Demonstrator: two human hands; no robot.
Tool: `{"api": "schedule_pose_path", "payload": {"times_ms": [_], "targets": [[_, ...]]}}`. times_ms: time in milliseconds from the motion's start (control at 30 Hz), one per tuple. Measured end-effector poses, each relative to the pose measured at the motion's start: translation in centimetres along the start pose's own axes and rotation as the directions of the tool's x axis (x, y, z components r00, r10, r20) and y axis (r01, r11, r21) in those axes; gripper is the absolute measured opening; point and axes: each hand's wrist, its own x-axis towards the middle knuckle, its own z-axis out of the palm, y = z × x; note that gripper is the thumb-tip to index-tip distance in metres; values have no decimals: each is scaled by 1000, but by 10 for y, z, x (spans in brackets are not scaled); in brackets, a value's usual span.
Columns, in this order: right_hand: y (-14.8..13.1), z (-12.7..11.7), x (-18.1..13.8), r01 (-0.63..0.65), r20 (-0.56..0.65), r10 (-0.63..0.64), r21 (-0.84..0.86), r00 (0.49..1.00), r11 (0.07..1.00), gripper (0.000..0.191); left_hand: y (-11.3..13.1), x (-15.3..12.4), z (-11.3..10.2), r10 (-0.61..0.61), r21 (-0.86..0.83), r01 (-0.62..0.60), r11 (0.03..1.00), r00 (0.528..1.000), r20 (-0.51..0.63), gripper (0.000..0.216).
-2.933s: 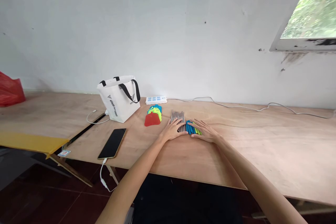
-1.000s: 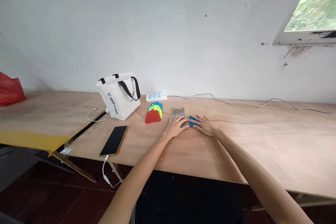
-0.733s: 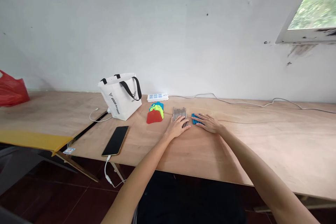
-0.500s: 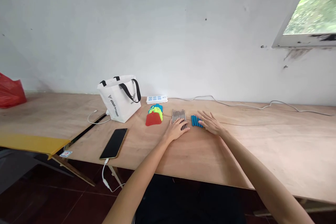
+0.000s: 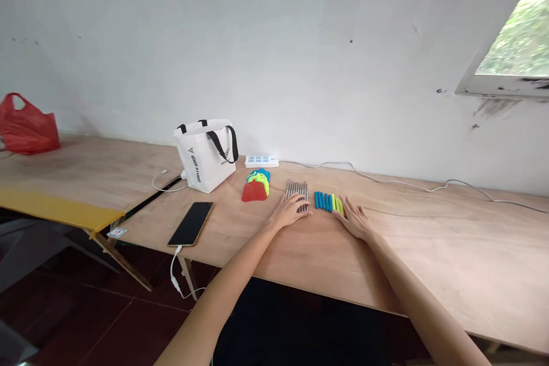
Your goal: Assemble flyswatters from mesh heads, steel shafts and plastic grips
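Since the frame half a second earlier, the right hand [image 5: 355, 221] has moved off the blue sticks [image 5: 324, 201] toward the right, uncovering yellow-green sticks [image 5: 337, 205] beside them; the left hand [image 5: 290, 211] has stayed on the metal rods [image 5: 297, 189]. The view has also shifted, so more of the red plastic bag [image 5: 30, 127] shows at the far left.

The left hand lies over the lower part of the rods just right of the frame's center, its fingers loosely spread, resting rather than clenched. The rods lie side by side in a row, their upper ends pointing up the frame. The right hand is grasping nothing: its fingers are extended along the right end of the stick row, and whether they press against the last stick cannot be told. The blue sticks stand nearest the rods, with a narrow gap between, and the yellow-green ones follow toward the right.

Left of the rods, flat pieces overlap: a red piece [image 5: 254, 191] in front, yellow-green [image 5: 266, 182] behind it and blue [image 5: 263, 172] at the back. A power strip [image 5: 261, 162] sits just above them, near the wall [image 5: 274, 57]. Left of center, a white bag [image 5: 209, 161] stands upright, and a phone [image 5: 191, 224] lies below it.
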Motion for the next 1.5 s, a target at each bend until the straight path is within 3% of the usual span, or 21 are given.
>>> {"api": "schedule_pose_path", "payload": {"times_ms": [300, 467, 633, 700, 800, 967, 1133, 1267, 1500], "targets": [[-12, -4, 4, -20, -15, 20, -10, 1000, 1000, 74, 1, -2, -2, -4, -8, 4, 1000, 1000, 26, 55], [-16, -7, -3, -35, -65, 34, -17, 997, 999, 68, 4, -5, -4, -27, -2, 27, 1000, 998, -59, 57], [-27, -8, -14, -13, -111, 11, -22, 994, 1000, 64, 8, -11, -10, -163, -72, 154, 985, 977, -139, 55], [-35, -11, -19, 38, -148, -43, -33, 988, 999, 60, 8, -15, -12, -208, -103, 196, 975, 970, -126, 61], [-52, -17, -27, 187, -188, -195, -59, 963, 981, 51, 3, -22, -15, -173, -112, 162, 980, 980, -99, 74], [-82, -27, -33, 396, -109, -400, -59, 910, 916, 33, -14, -31, -28, -107, -135, 88, 987, 984, -139, 68], [-110, -23, -29, 443, -94, -445, -46, 890, 895, 26, -30, -42, -41, -232, -73, 227, 971, 971, -57, 82], [-132, -14, -17, 407, -128, -406, -20, 905, 913, 15, -31, -46, -45, -272, -65, 271, 960, 962, -4, 74], [-140, 0, 0, 233, -173, -224, 31, 959, 972, 24, -30, -42, -42, -212, -133, 209, 969, 977, -6, 57]]}}
